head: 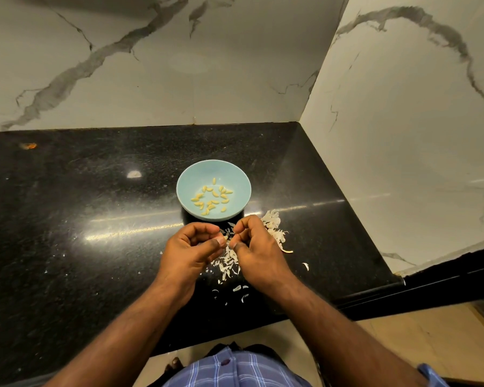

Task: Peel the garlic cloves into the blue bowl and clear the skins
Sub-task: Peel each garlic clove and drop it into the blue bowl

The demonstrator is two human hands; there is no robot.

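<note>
Black speckled stone makes up our counter, set into a corner of white marble walls with grey veins. On it, straight ahead of us, sits the blue bowl, upright, with a scatter of peeled yellowish garlic cloves lying loose across its bottom; nothing else is in it.

Just this side of the bowl, our left hand and right hand meet, fingers curled, both pinching one small clove between the fingertips; it is mostly hidden, so we cannot tell how much skin is on it.

Under and around our hands, a heap of papery white skins lies on the counter, spreading to the right of the bowl, with stray flakes nearer the counter's edge. A blue checked shirt shows at the bottom.
</note>
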